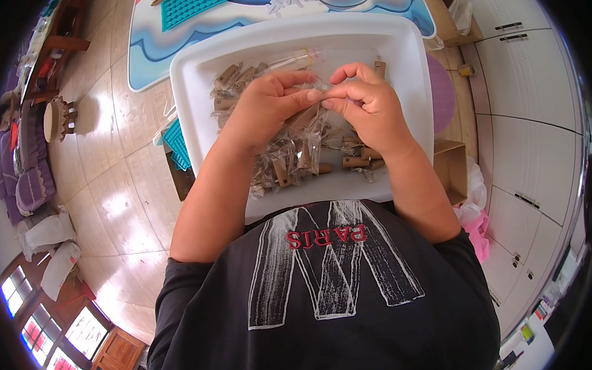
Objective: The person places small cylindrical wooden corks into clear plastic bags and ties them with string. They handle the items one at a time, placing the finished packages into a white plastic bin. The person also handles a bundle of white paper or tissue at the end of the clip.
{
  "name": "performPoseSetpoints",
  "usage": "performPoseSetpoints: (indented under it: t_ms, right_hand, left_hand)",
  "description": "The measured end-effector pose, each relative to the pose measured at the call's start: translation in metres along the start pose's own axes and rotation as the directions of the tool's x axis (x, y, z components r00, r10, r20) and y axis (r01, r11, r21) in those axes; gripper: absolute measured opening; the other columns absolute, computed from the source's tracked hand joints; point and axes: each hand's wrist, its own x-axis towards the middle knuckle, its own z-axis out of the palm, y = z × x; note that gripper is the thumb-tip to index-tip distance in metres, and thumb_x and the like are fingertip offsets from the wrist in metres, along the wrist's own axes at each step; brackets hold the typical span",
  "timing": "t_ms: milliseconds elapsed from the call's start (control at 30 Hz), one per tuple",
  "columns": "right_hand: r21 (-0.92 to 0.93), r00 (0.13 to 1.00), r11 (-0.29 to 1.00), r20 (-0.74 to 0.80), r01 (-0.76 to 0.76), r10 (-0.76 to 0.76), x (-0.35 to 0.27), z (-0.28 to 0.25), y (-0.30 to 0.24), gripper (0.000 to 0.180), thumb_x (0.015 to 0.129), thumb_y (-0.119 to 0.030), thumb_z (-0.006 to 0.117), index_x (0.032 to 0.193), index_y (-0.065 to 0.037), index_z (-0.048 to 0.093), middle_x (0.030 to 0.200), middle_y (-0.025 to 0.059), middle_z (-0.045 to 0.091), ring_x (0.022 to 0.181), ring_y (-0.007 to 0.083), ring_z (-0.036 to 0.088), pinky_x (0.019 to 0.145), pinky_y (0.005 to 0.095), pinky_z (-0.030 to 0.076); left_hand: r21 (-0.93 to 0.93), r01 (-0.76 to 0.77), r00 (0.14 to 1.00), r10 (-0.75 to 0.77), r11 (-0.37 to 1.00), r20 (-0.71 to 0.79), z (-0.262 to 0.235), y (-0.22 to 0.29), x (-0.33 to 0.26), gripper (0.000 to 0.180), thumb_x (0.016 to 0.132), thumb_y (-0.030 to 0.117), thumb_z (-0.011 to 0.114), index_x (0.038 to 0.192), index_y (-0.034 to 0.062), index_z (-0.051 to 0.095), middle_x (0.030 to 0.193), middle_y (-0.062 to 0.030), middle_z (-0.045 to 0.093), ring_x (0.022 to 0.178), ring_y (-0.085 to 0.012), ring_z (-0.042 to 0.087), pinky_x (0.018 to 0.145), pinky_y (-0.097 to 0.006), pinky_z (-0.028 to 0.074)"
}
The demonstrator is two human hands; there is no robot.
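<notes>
A clear bag [316,122] is pinched by the left hand [263,109] and the right hand [375,115] over a white tub [189,109], where little brown tubes [356,162] are piled, some wrapped in plastic [305,151].

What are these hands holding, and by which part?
The left hand and right hand pinch a clear plastic bag, seemingly by its upper end.

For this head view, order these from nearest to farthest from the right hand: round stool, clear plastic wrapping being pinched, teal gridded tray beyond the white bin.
From the right hand:
1. Clear plastic wrapping: pinched, just left.
2. Teal gridded tray: upper left.
3. Round stool: far left.
</notes>
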Motion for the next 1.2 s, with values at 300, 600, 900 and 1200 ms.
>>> performPoseSetpoints:
  t_ms: [300, 600, 900, 1200]
  right_hand:
    - [0.004, 0.987, 0.999, -0.154, 0.053, -0.052, 0.005, -0.001, -0.006, 0.01, 0.073, -0.007, 0.07, 0.082, -0.004, 0.066, 0.088, 0.0025, 0.055, 0.068, 0.0103, 0.05, 0.058, 0.0225, 0.041]
    - [-0.194, 0.927, 0.966, -0.3, 0.171, -0.225, 0.007, 0.01, -0.001, 0.007, 0.074, -0.007, 0.069, 0.08, -0.003, 0.065, 0.078, 0.004, 0.057, 0.061, 0.0136, 0.054, 0.053, 0.0244, 0.042]
    - [0.391, 0.872, 0.92, -0.457, 0.018, 0.177, 0.006, 0.01, 0.006, 0.011, 0.086, -0.012, 0.058, 0.083, -0.001, 0.058, 0.076, 0.0023, 0.058, 0.053, 0.0075, 0.045, 0.047, 0.022, 0.038]
    - [0.694, 0.872, 0.672, -0.133, -0.258, 0.472, 0.01, -0.02, 0.013, 0.019, 0.087, -0.022, 0.06, 0.088, -0.004, 0.058, 0.067, -0.0025, 0.054, 0.05, 0.0023, 0.033, 0.044, 0.0192, 0.026]
  left_hand:
    - [-0.078, -0.021, 0.994, 0.012, 0.997, -0.111, 0.006, -0.004, 0.003, 0.019, 0.087, 0.008, 0.056, 0.102, -0.0025, 0.062, 0.091, -0.0066, 0.065, 0.078, -0.0084, 0.059, 0.068, -0.019, 0.047]
    - [0.144, -0.16, 0.981, 0.173, 0.977, -0.089, 0.026, -0.009, -0.003, 0.02, 0.086, 0.006, 0.059, 0.104, -0.0005, 0.064, 0.088, -0.0012, 0.064, 0.078, -0.0041, 0.055, 0.069, -0.017, 0.046]
    - [0.179, -0.232, 0.963, 0.252, 0.956, -0.098, 0.036, -0.005, -0.004, 0.017, 0.087, 0.007, 0.056, 0.099, -0.0027, 0.063, 0.088, -0.0057, 0.067, 0.079, -0.0075, 0.059, 0.07, -0.019, 0.046]
    - [-0.002, -0.2, 0.948, 0.193, 0.98, -0.255, 0.024, -0.001, -0.004, 0.011, 0.088, 0.006, 0.054, 0.095, -0.0011, 0.058, 0.09, -0.0066, 0.065, 0.074, -0.0071, 0.058, 0.067, -0.019, 0.047]
